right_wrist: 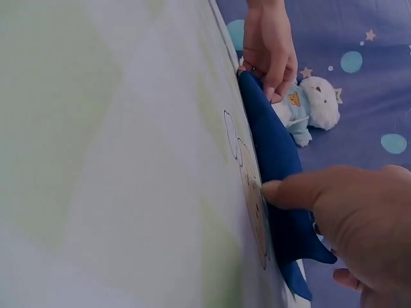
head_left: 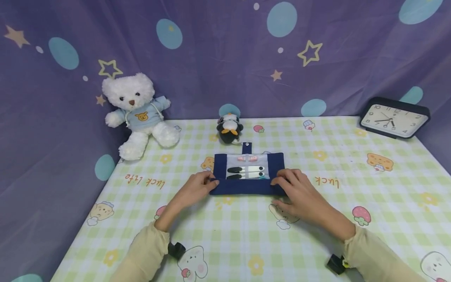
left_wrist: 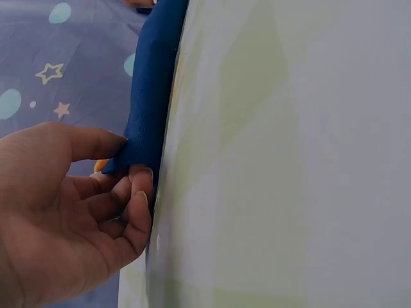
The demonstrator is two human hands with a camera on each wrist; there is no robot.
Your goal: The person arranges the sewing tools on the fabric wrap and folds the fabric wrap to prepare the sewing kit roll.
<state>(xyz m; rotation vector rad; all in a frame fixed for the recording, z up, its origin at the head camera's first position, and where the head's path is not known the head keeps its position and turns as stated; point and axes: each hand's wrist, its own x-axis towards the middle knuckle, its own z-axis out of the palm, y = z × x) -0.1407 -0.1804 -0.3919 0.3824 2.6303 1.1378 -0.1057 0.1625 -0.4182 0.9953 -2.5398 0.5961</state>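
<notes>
A navy fabric tool case [head_left: 246,187] lies spread on the table, its near edge folded over. My left hand [head_left: 198,188] pinches the left end of that fold, thumb on one side and fingertips on the other in the left wrist view. At the right end, my right hand [head_left: 299,194] grips the fold, fingers over the top and thumb at the near side. Inside, black-and-white slim tools [head_left: 246,169] sit under a band on a light lining, partly covered by the fold. Two small pink pieces [head_left: 252,158] are above them. A strap with a snap [head_left: 247,147] points away.
A white teddy bear [head_left: 141,111] in a light blue top sits at the back left. Behind the case lies a small penguin plush [head_left: 230,128]. A black-framed clock [head_left: 394,118] leans at the back right. Under everything spreads a checked tablecloth [head_left: 225,235].
</notes>
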